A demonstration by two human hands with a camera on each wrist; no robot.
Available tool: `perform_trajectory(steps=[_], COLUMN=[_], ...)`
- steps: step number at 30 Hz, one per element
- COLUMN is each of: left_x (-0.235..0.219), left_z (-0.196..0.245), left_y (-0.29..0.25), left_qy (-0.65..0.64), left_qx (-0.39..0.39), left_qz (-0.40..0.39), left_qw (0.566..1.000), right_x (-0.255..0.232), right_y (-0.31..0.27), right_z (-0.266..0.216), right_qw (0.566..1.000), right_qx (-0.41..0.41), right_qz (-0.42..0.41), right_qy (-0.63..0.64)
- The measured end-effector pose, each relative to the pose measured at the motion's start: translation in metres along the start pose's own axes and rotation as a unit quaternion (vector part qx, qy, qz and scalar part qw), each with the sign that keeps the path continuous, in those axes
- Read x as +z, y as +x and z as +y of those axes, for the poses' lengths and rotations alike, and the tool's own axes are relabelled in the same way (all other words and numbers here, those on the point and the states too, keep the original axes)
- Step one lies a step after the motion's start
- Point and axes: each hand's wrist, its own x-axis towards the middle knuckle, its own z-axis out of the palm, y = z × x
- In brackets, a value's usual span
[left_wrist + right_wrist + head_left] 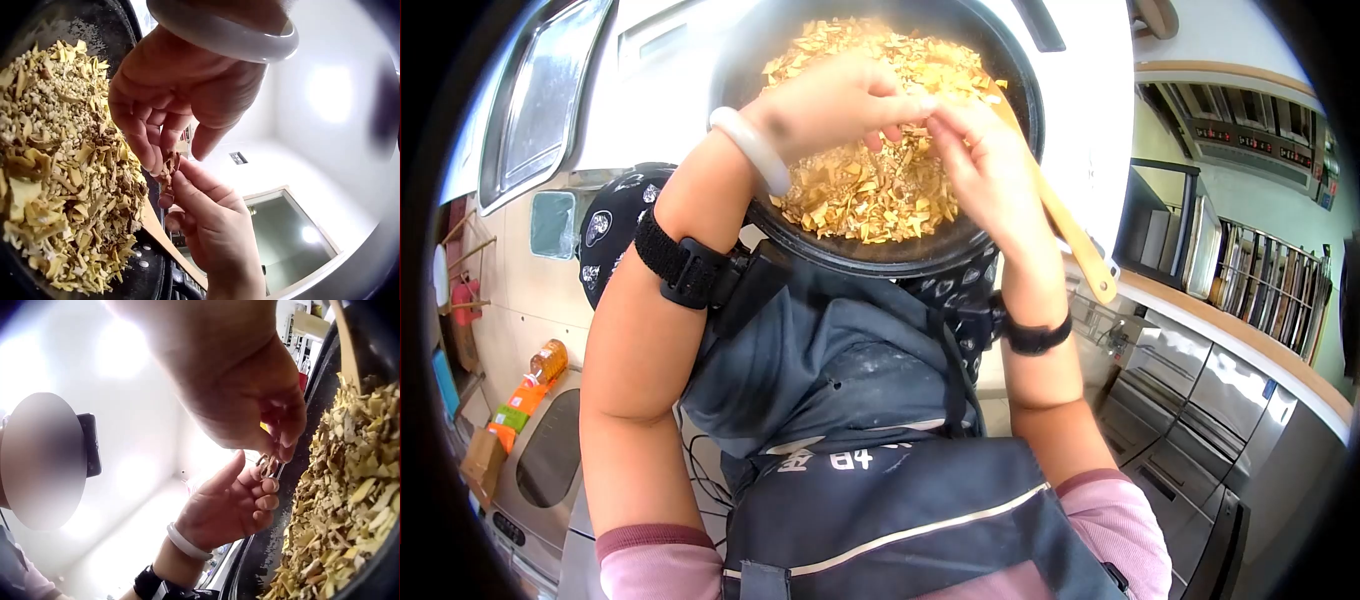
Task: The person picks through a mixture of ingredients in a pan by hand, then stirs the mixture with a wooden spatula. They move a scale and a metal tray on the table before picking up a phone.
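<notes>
A small brown piece [169,167] is between your two hands, above the heap in the head view. Your right hand [988,172] pinches it, thumb and index fingers closed together on it. Your left hand [832,105] has its fingers loosely bent, tips against the piece and thumb standing apart; you cannot tell whether they grip it. Beneath lies a heap of chopped yellow and brown bits [875,205], with pale grains mixed in, inside a wide black pan [860,262]. A wooden spatula [1068,222] leans over the pan's right rim, handle pointing toward you. White table [1092,120] shows beside the pan. A white bangle [750,150] circles your left wrist, and a dark apron [890,505] covers your front.
</notes>
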Motion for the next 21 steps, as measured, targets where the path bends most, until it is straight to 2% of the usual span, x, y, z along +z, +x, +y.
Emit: perform_trajectory(steps=[4, 6, 10, 13, 15, 19, 21], left_x=[0.000, 0.001, -0.001, -0.003, -0.001, 0.001, 0.002], left_z=[-0.013, -0.013, -0.007, -0.005, -0.006, -0.007, -0.004], left_y=[0.006, 0.006, 0.003, 0.002, 0.003, 0.004, 0.001], left_qy=[0.006, -0.027, -0.037, -0.058, -0.038, 0.030, 0.011], left_qx=[0.032, 0.020, 0.024, 0.042, 0.009, 0.043, 0.062], left_qz=[-0.021, -0.024, -0.017, -0.011, -0.021, -0.018, -0.051], left_qw=[0.999, 0.999, 0.999, 0.997, 0.999, 0.998, 0.997], right_x=[0.003, 0.000, -0.001, -0.004, -0.002, -0.005, -0.005], right_y=[-0.004, -0.004, -0.006, -0.008, -0.007, -0.008, -0.008], right_z=[-0.001, -0.001, 0.001, -0.002, 0.003, -0.002, 0.001], right_qw=[0.998, 0.991, 0.993, 0.993, 0.999, 0.999, 0.999], right_qx=[0.018, 0.066, 0.047, 0.089, 0.001, 0.035, -0.014], right_qz=[0.004, -0.007, 0.011, -0.007, 0.052, 0.041, 0.042], right_qy=[0.068, 0.116, 0.106, 0.074, -0.012, -0.005, -0.025])
